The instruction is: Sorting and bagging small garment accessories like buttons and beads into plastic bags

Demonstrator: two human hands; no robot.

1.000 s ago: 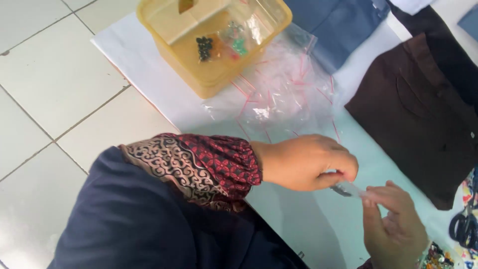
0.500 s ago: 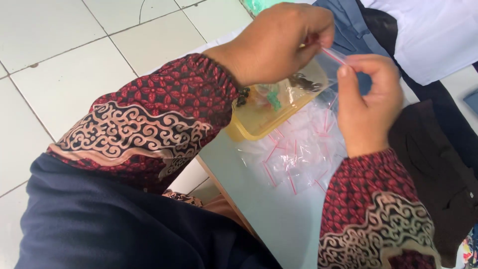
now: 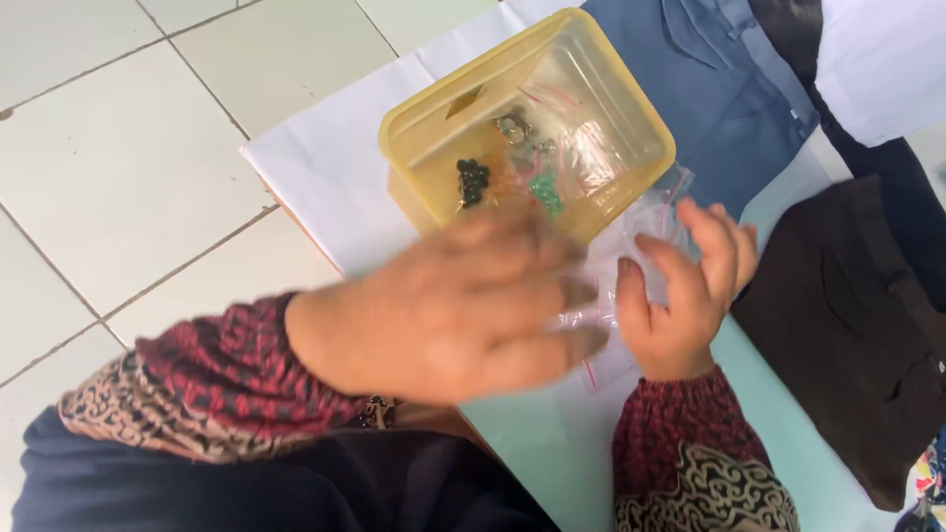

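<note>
Head view, left hand point(image 3: 463, 305): I see it blurred, fingers stretched flat over the small clear bags point(image 3: 631, 256); whether it grasps one I cannot tell.
Head view, right hand point(image 3: 685, 296): fingers half curled and released, touching the bags from the right side.
Bags: on the table point(image 3: 325, 167), between both hands, just beside the yellow box point(image 3: 424, 128).
Box: holds small beads point(image 3: 473, 180).

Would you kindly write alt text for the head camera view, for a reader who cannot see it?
Two hands in red patterned sleeves, left hand and right hand, handle small clear zip bags over a pale table. Behind them sits a yellow plastic box holding small dark and green items, with folded blue cloth and dark brown cloth alongside.
</note>
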